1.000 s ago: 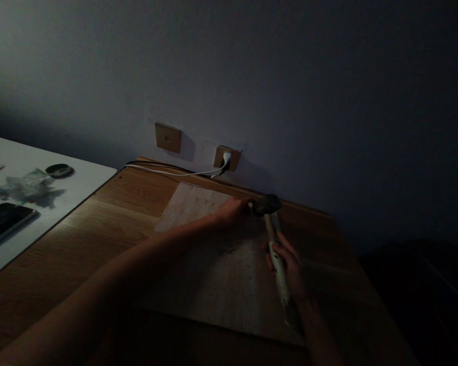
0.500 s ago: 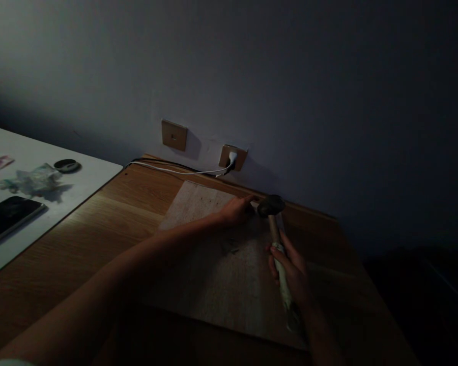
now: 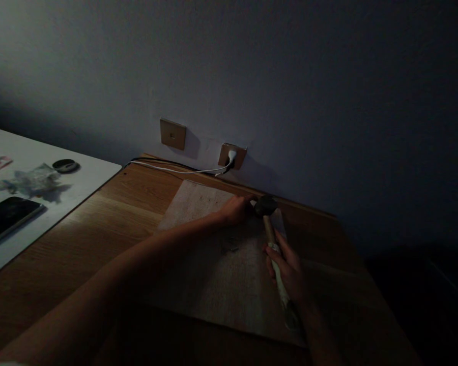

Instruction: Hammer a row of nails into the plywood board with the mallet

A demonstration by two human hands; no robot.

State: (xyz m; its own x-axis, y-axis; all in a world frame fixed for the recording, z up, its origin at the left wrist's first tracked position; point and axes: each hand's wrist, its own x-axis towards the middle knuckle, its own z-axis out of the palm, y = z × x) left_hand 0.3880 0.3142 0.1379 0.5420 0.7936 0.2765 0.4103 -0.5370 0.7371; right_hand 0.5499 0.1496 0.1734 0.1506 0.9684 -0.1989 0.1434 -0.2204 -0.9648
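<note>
**Hammer head close beside the left fingers**

Nearest to the person, the right hand (image 3: 288, 269) is wrapped tight around a hammer (image 3: 270, 231) with a pale wooden handle and a dark round head. The hand holds the handle about halfway along, and the end of the handle sticks out under the wrist. The hammer's long line runs away from the person and leans a little to the left, so the head is the far end.

The left hand (image 3: 234, 210) lies just left of that head, at the far edge of a flat pale wooden board (image 3: 213, 284) on the brown wooden table (image 3: 110, 218). Its fingertips are bunched together. It is too dark to tell what, if anything, they pinch. The left hand is the one nearer the hammer head.

Half a second ago the head sat a bit more to the right. Now it is closer to the left fingers.

Farther back, a brown wall socket (image 3: 241, 155) holds a white plug.
</note>
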